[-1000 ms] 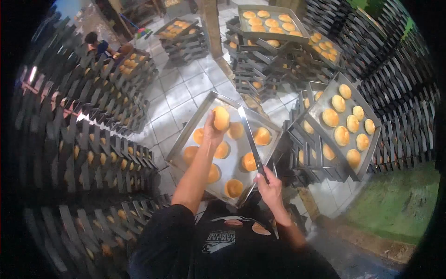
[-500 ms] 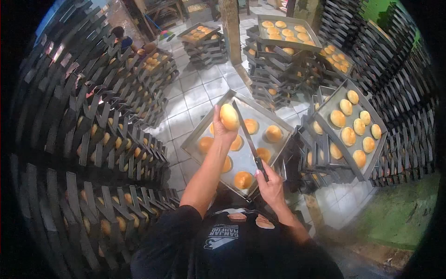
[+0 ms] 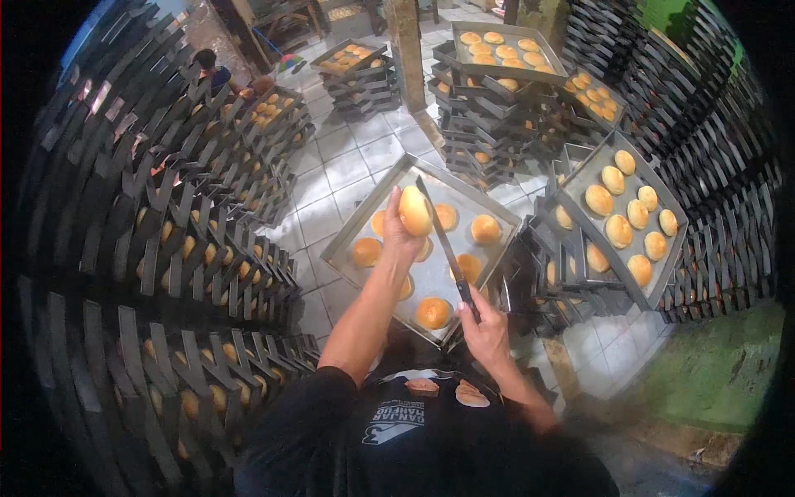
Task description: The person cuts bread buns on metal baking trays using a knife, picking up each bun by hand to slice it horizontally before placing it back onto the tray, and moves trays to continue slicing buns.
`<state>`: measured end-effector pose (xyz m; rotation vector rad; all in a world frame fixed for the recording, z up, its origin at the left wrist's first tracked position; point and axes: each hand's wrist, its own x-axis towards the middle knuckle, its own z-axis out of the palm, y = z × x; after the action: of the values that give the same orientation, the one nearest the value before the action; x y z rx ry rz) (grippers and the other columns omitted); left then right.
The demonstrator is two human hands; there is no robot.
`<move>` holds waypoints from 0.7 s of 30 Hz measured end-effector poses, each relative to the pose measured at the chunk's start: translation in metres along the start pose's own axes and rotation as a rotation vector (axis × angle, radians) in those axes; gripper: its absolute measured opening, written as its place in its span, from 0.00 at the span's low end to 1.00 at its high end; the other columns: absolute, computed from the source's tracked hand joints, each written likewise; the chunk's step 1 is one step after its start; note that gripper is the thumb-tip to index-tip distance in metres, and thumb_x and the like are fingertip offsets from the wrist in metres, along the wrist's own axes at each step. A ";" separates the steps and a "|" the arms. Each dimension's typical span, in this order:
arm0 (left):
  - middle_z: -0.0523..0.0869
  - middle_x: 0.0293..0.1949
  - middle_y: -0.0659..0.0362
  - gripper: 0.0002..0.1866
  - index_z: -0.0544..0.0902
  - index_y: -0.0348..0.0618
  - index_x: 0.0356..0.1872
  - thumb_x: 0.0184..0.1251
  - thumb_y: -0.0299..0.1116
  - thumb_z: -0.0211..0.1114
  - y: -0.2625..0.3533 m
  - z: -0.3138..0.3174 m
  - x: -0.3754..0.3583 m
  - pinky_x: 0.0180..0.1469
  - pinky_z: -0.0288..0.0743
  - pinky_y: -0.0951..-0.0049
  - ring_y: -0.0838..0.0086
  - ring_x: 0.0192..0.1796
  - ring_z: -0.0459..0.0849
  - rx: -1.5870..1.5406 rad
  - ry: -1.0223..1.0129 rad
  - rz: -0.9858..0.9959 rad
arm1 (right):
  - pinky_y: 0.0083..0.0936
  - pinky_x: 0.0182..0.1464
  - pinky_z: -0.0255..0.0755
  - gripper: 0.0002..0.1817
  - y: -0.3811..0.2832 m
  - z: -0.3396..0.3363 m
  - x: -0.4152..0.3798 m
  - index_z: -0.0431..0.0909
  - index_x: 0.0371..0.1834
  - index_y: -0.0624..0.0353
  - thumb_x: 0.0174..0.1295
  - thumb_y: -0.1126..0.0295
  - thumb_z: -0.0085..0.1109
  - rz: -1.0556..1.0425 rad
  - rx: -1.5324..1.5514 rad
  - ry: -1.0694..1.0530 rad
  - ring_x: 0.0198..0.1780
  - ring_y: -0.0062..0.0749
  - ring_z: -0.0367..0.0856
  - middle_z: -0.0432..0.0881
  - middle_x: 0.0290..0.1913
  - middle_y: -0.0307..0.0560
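My left hand (image 3: 400,234) is closed around a round golden bun (image 3: 416,212), held up above a metal baking tray (image 3: 348,238). In my right hand (image 3: 484,331) is a long knife (image 3: 444,240) with a dark handle, its blade pointing away from me. The blade runs close along the right side of the held bun, its tip beside the bun's top. Below, several browned buns lie spaced out on the tray, among them a bun (image 3: 432,313) at the near corner and a bun (image 3: 485,229) at the right. My left hand and forearm hide part of the tray.
Tall stacks of dark trays (image 3: 190,273) filled with buns rise on my left. To the right, a tilted tray of buns (image 3: 621,207) tops another stack. Farther back stand a tray of buns (image 3: 507,51), a pillar (image 3: 405,50) and a person (image 3: 212,70).
The bun in my left hand has turned slightly and shifted a little to the right. The knife stays beside it in my right hand. My view has moved slightly.
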<state>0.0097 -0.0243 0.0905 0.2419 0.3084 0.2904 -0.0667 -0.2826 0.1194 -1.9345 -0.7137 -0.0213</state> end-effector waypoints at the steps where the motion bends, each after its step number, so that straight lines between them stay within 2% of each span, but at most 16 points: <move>1: 0.90 0.39 0.63 0.17 0.85 0.52 0.44 0.68 0.52 0.73 -0.007 0.004 -0.006 0.48 0.87 0.66 0.71 0.42 0.90 0.066 0.014 0.013 | 0.30 0.42 0.80 0.21 -0.001 0.000 0.001 0.78 0.67 0.63 0.74 0.68 0.59 0.022 0.001 0.005 0.37 0.30 0.89 0.89 0.35 0.51; 4: 0.89 0.41 0.63 0.17 0.83 0.51 0.46 0.69 0.50 0.72 -0.032 0.012 -0.021 0.51 0.86 0.64 0.72 0.43 0.89 0.198 0.003 -0.001 | 0.31 0.39 0.80 0.20 0.004 0.001 0.021 0.77 0.66 0.63 0.74 0.68 0.58 0.075 0.009 0.004 0.36 0.30 0.90 0.88 0.34 0.54; 6: 0.89 0.41 0.62 0.18 0.82 0.50 0.48 0.72 0.52 0.69 -0.037 0.017 -0.022 0.52 0.85 0.62 0.70 0.44 0.89 0.174 0.043 0.010 | 0.30 0.39 0.80 0.20 -0.017 -0.006 0.042 0.78 0.66 0.62 0.74 0.68 0.58 0.242 0.149 -0.061 0.36 0.31 0.90 0.88 0.33 0.53; 8: 0.89 0.40 0.62 0.18 0.82 0.50 0.48 0.72 0.52 0.69 -0.023 0.010 -0.007 0.51 0.85 0.62 0.70 0.43 0.89 0.162 0.077 0.057 | 0.29 0.38 0.80 0.20 -0.017 -0.008 0.034 0.78 0.67 0.60 0.74 0.68 0.58 0.214 0.124 -0.071 0.35 0.30 0.89 0.88 0.33 0.53; 10: 0.89 0.40 0.60 0.18 0.82 0.50 0.48 0.71 0.51 0.70 0.001 0.004 0.002 0.48 0.86 0.63 0.69 0.42 0.89 0.120 0.074 0.065 | 0.29 0.38 0.79 0.20 -0.015 -0.008 0.009 0.79 0.66 0.61 0.74 0.67 0.59 0.073 0.038 -0.045 0.34 0.29 0.89 0.88 0.32 0.51; 12: 0.87 0.39 0.60 0.16 0.81 0.49 0.48 0.73 0.49 0.69 0.002 0.003 -0.005 0.46 0.86 0.63 0.70 0.40 0.88 0.131 0.117 0.024 | 0.30 0.38 0.79 0.20 -0.007 -0.004 0.001 0.79 0.66 0.61 0.73 0.67 0.59 0.124 0.131 -0.051 0.33 0.29 0.88 0.87 0.31 0.51; 14: 0.88 0.41 0.60 0.21 0.83 0.50 0.48 0.68 0.55 0.71 -0.019 -0.005 -0.012 0.46 0.87 0.60 0.68 0.42 0.89 0.451 -0.017 0.031 | 0.29 0.39 0.79 0.20 0.000 -0.004 0.010 0.79 0.65 0.61 0.73 0.67 0.59 0.205 0.039 -0.057 0.34 0.29 0.89 0.87 0.31 0.51; 15: 0.87 0.40 0.60 0.20 0.82 0.51 0.48 0.69 0.54 0.71 -0.033 -0.013 -0.011 0.44 0.86 0.59 0.67 0.41 0.89 0.482 -0.003 0.036 | 0.30 0.39 0.80 0.19 -0.003 -0.005 0.024 0.80 0.65 0.59 0.74 0.67 0.58 0.227 0.070 -0.068 0.33 0.29 0.89 0.87 0.31 0.51; 18: 0.86 0.38 0.60 0.18 0.82 0.50 0.47 0.70 0.52 0.70 -0.034 0.000 -0.014 0.43 0.86 0.60 0.68 0.39 0.88 0.483 -0.037 0.046 | 0.29 0.40 0.80 0.18 -0.013 -0.011 0.053 0.80 0.64 0.59 0.74 0.67 0.58 0.267 0.126 -0.130 0.34 0.30 0.89 0.87 0.31 0.50; 19: 0.86 0.38 0.60 0.17 0.82 0.49 0.47 0.72 0.50 0.68 -0.027 0.004 -0.011 0.42 0.86 0.61 0.69 0.39 0.88 0.422 0.009 0.054 | 0.29 0.41 0.80 0.18 -0.016 -0.015 0.049 0.80 0.64 0.61 0.74 0.67 0.58 0.328 0.066 -0.187 0.35 0.28 0.88 0.87 0.31 0.50; 20: 0.86 0.38 0.60 0.17 0.82 0.49 0.47 0.72 0.50 0.68 -0.016 0.003 -0.005 0.42 0.86 0.61 0.69 0.39 0.88 0.421 0.010 0.056 | 0.29 0.41 0.80 0.18 -0.013 -0.015 0.038 0.80 0.64 0.61 0.74 0.67 0.58 0.327 0.067 -0.190 0.35 0.28 0.88 0.87 0.31 0.50; 21: 0.87 0.38 0.60 0.17 0.82 0.48 0.47 0.72 0.50 0.68 -0.003 -0.003 0.002 0.42 0.86 0.62 0.69 0.38 0.88 0.427 0.015 0.065 | 0.29 0.41 0.80 0.19 -0.006 -0.015 0.022 0.79 0.64 0.62 0.75 0.67 0.58 0.222 0.045 -0.162 0.35 0.27 0.88 0.88 0.32 0.49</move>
<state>0.0112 -0.0259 0.0867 0.6714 0.3763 0.2881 -0.0469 -0.2831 0.1388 -1.9771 -0.5957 0.2894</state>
